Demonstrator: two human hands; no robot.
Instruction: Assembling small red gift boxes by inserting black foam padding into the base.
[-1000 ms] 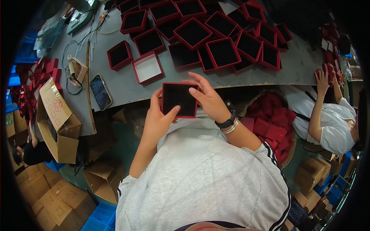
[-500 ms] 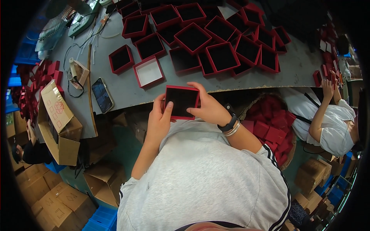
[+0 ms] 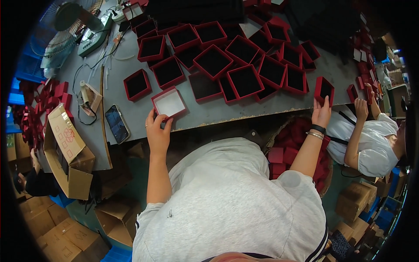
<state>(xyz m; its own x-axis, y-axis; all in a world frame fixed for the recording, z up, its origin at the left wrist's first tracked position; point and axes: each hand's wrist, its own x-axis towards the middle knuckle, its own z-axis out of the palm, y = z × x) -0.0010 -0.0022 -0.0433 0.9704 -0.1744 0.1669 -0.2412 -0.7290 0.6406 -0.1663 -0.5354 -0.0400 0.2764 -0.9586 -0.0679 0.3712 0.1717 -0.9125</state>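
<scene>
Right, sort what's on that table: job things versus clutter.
In hand:
left hand on white-lined red box
right hand on upright red box
black-lined red boxes

Lying about:
phone
fan
cardboard carton

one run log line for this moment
left hand: touching white-lined red box | right hand: holding black-lined red box | surface: grey table

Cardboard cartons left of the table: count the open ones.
1 for certain: the open carton against the table's left end. More cartons lie on the floor below; whether those are open is unclear.
</scene>
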